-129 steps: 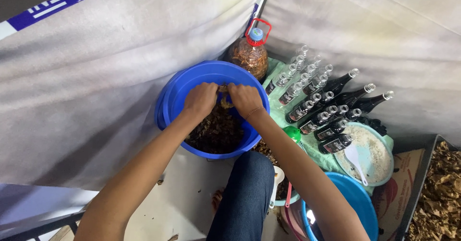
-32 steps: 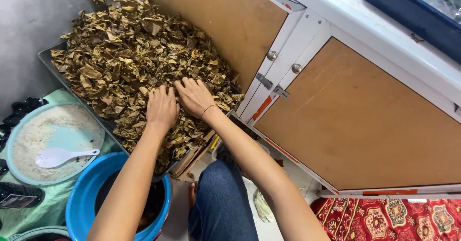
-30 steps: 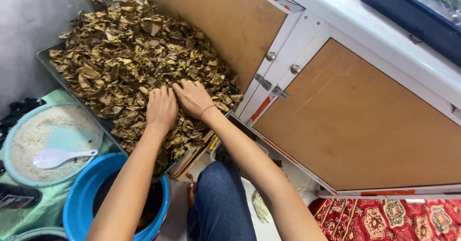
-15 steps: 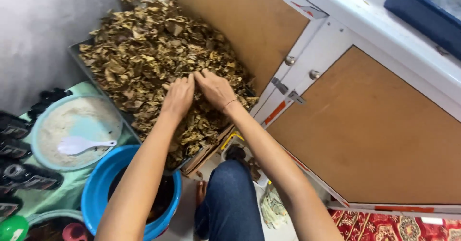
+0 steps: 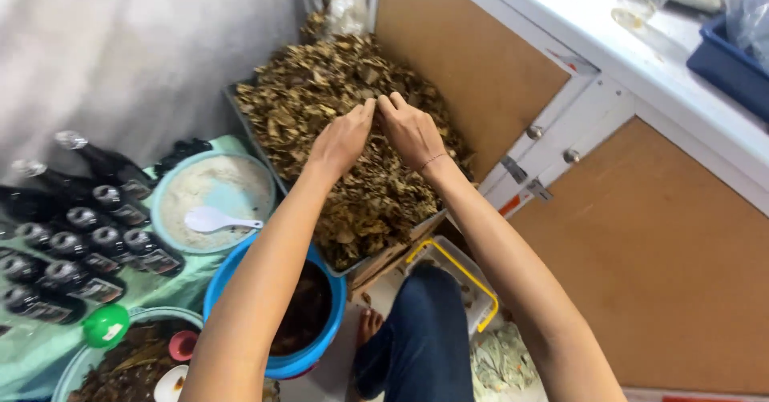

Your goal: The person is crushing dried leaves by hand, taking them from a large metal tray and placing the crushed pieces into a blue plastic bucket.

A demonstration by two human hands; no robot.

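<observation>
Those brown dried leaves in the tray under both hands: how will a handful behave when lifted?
The dried leaves look curled and papery, so probably light and brittle, crumbling if squeezed. The loose heap suggests bits will spill from between left hand and right hand.

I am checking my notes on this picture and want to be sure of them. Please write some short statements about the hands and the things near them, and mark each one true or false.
1. Both hands, the left hand and the right hand, are over the pile of dried leaves. True.
2. The white spoon lies in the blue bucket. False: it lies in the light blue bowl of white powder.
3. The dark bottles lie to the left of that bowl. True.
4. The right hand grips a bottle. False: it is at the leaves, close beside the left hand.
5. The green cap sits on the leaves. False: it lies by the bottles, on the green cloth.
</observation>
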